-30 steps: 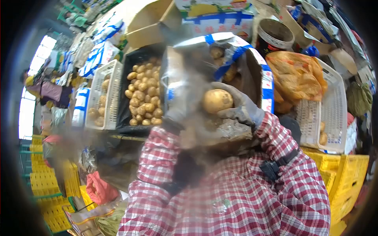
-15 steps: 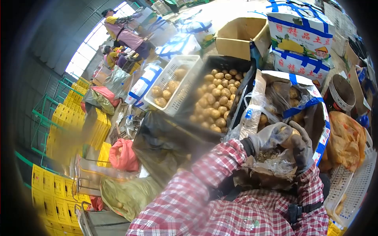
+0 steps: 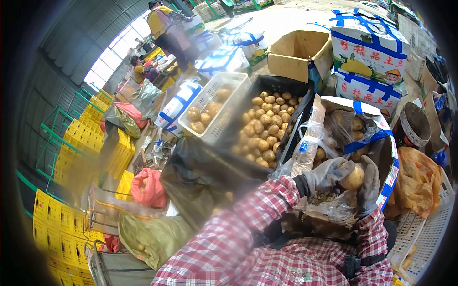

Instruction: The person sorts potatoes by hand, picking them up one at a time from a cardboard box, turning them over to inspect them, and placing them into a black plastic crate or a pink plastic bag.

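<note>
Between my two gloved hands is a potato (image 3: 352, 177), held over an opened carton (image 3: 389, 177) with blue tape along its rim. My left hand (image 3: 326, 175), in a grey glove, has its fingers closed on the potato's left side. Against its right side rest the fingers of my right hand (image 3: 368, 187), upright and slightly curled. Clear plastic film (image 3: 336, 206) and dirt-like crumbs lie below the hands. Deeper in the carton, more potatoes (image 3: 357, 125) show, partly covered by plastic.
Left of the carton stands a black-lined crate (image 3: 305, 110) full of potatoes, then a white basket (image 3: 220, 131) with several larger ones. Printed cartons (image 3: 369, 52) are stacked behind. An orange mesh bag (image 3: 417, 178) and a bucket (image 3: 414, 125) sit right. Another person (image 3: 164, 31) stands far left.
The potato between my hands shows more fully now, and my left fingers have shifted off its top to its left side. The whole view has tilted slightly.
</note>
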### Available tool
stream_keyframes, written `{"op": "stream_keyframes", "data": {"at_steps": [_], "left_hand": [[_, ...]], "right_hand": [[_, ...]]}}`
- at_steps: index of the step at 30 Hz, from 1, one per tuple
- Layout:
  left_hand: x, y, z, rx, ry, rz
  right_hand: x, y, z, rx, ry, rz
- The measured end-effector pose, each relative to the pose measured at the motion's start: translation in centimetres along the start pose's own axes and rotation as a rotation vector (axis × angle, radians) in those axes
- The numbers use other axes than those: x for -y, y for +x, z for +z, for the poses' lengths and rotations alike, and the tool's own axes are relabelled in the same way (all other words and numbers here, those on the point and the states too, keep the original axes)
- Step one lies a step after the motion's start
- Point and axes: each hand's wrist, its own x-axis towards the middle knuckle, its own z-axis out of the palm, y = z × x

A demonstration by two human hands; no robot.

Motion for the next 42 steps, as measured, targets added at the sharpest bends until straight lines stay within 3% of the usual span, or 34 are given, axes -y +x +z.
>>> {"op": "stream_keyframes", "data": {"at_steps": [4,7,9,10,12,14,17,19,20,22,23,25,29,30,33,34,36,38,39,42], "left_hand": [[-1.9,-0.7,-0.3,0.021,-0.122,-0.055],[-0.9,-0.2,-0.2,0.028,-0.059,0.026],[-1.4,-0.6,-0.3,0.014,-0.027,-0.047],[-1.7,-0.7,0.1,0.012,-0.017,-0.084],[4.2,0.6,-0.2,-0.055,-0.207,0.357],[0.1,-0.8,-0.4,-0.075,-0.139,0.132],[-1.8,-0.7,-0.6,0.017,-0.232,0.039],[3.2,0.8,-3.1,0.003,-0.044,0.153],[2.6,0.7,-3.0,-0.014,0.095,0.197],[-0.2,-0.3,-1.0,-0.042,-0.345,-0.051],[0.0,-0.2,-0.7,-0.043,-0.301,0.001],[1.3,0.1,-1.8,-0.048,-0.167,0.083],[2.9,-0.1,-3.2,-0.047,0.036,0.115],[3.0,-0.2,-3.2,-0.044,0.049,0.115],[4.0,0.1,-3.8,-0.040,0.062,0.128],[3.1,-0.1,-3.3,-0.050,0.038,0.104],[4.0,0.2,-4.4,-0.067,0.220,0.217],[5.3,0.3,-4.9,-0.048,0.146,0.285],[3.0,-0.6,-3.8,-0.050,0.119,0.284],[-1.2,-1.8,-1.2,-0.048,0.230,0.304]], "right_hand": [[0.3,-0.3,0.2,0.089,-0.169,-0.111],[-0.2,-0.2,-0.2,0.079,-0.168,-0.116],[0.0,0.0,-0.9,0.105,-0.217,-0.190],[-0.2,0.1,-0.9,0.034,-0.109,-0.119],[-1.2,0.4,-0.8,-0.046,0.006,0.041],[-0.1,0.5,-0.5,-0.116,0.064,0.113],[0.9,0.8,-0.9,-0.067,-0.034,0.089],[1.0,0.7,-2.2,-0.060,0.165,0.463],[1.3,0.7,-2.1,-0.012,0.256,0.433],[0.9,0.5,-2.3,0.077,0.316,0.353],[1.2,0.5,-2.1,0.109,0.281,0.308],[2.0,0.4,-0.5,0.127,0.134,0.014],[2.2,0.3,-0.9,0.136,0.028,0.267],[1.2,0.3,-1.2,0.096,0.208,0.248],[2.1,0.6,-1.8,0.098,0.023,0.187],[3.8,0.9,-1.4,0.046,0.053,0.437],[3.3,0.6,-1.2,0.132,-0.053,0.225],[1.6,0.4,-1.0,0.256,-0.189,0.014],[0.4,0.4,-1.2,0.315,-0.291,-0.086],[1.5,0.0,0.0,0.301,0.077,0.092]]}}
